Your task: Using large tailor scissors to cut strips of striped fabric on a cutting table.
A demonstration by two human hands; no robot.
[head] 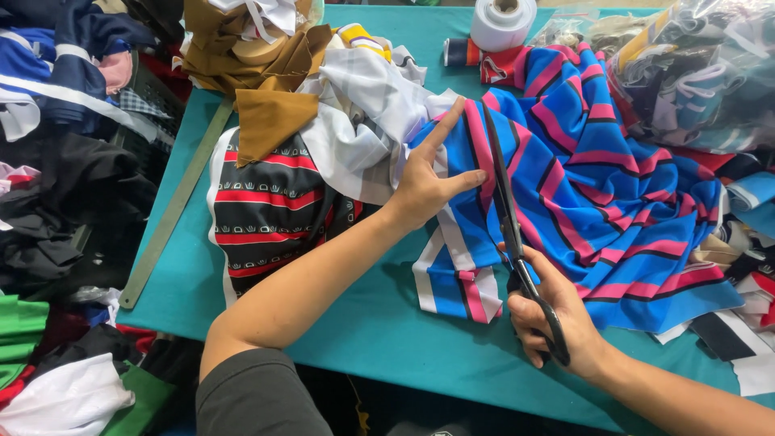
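Observation:
A blue cloth with pink and black stripes (613, 186) lies spread over the right half of a teal table (379, 331). My left hand (432, 182) presses flat on its left part, fingers apart, index pointing up along the cloth. My right hand (553, 311) grips the black handles of long scissors (504, 210). The blades run up along the cloth just right of my left hand, cutting into the striped fabric.
A black, red and white patterned cloth (270, 206) lies at left, under brown (270, 113) and white-grey pieces (363, 121). A long metal ruler (173, 206) lies along the table's left edge. A white tape roll (502, 23) and bagged scraps (694, 73) stand behind. Heaped clothes (56, 161) fill the left.

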